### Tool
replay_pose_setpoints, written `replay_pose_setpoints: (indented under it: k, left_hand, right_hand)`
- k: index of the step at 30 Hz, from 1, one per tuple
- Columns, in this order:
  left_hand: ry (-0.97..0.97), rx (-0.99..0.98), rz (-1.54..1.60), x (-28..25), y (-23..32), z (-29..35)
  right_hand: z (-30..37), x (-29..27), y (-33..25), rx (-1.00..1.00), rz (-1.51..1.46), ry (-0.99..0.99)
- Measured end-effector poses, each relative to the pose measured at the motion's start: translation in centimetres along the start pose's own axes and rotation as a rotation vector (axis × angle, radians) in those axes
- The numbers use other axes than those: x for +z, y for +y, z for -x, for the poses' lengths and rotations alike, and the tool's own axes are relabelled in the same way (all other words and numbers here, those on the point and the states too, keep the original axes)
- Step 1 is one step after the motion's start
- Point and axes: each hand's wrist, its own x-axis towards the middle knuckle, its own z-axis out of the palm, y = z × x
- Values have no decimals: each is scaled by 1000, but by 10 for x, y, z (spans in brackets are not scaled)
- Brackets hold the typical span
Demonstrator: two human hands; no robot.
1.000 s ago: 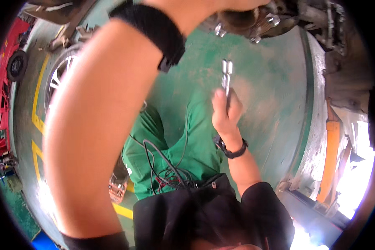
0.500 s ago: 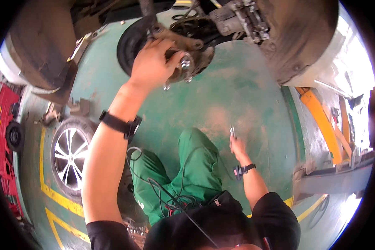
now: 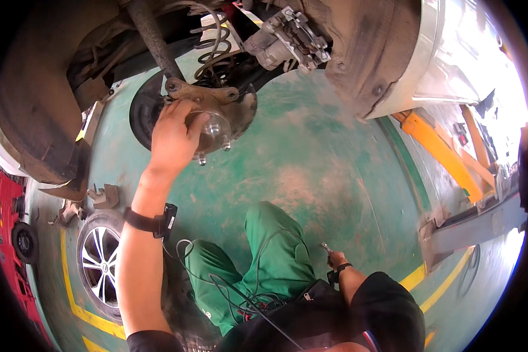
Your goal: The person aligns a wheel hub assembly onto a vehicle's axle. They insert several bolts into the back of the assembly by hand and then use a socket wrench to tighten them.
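My left hand (image 3: 175, 136) reaches up to the wheel hub (image 3: 220, 124) of a raised car. Its fingers curl over the hub's upper left side, and the thumb presses near the shiny centre. Bare studs stick out from the hub's face. Behind it sits a dark round dust shield (image 3: 142, 111), with a rusty bracket (image 3: 202, 91) along the top. Low at my right side, my right hand (image 3: 337, 259) is closed round a chrome wrench (image 3: 325, 246), of which only the metal end shows. That tool is well apart from the hub.
A brake caliper (image 3: 290, 44) hangs at the upper right of the hub, near a coil spring (image 3: 208, 56). An alloy wheel (image 3: 100, 264) lies on the green floor at left. An orange lift arm (image 3: 443, 155) stands at right. A cable (image 3: 217, 281) crosses my lap.
My right hand has drawn back toward my body with the wrench. My left hand stays on the hub. The view has shifted, so the hub appears lower and farther left.
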Motion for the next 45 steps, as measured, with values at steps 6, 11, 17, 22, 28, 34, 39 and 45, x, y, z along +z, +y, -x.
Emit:
replay_pose_setpoints:
  k: [6, 11, 17, 22, 28, 34, 39, 45]
  left_hand:
    - [-4, -2, -3, 2, -2, -2]
    - [18, -7, 30, 3, -4, 0]
    - [-6, -4, -23, 1, 0, -1]
    - [-13, -2, 4, 4, -3, -1]
    - [-14, -6, -41, 2, 0, -1]
    - [32, 56, -24, 4, -10, -2]
    - [5, 177, -145, 9, -29, 6]
    - [-119, 153, -201, 25, -29, -10]
  right_hand:
    - [5, -23, -2, -74, 119, -124]
    - [-19, 13, 2, -98, 87, -163]
    - [-12, 30, -14, 120, -272, -156]
    - [-13, 56, -3, 62, -417, -200]
    - [6, -20, -4, 126, -938, -19]
    - [-45, -140, 10, 176, 9, 416]
    - [-17, -316, -74, 66, -1123, 871]
    - [77, -421, -235, -590, -660, 854]
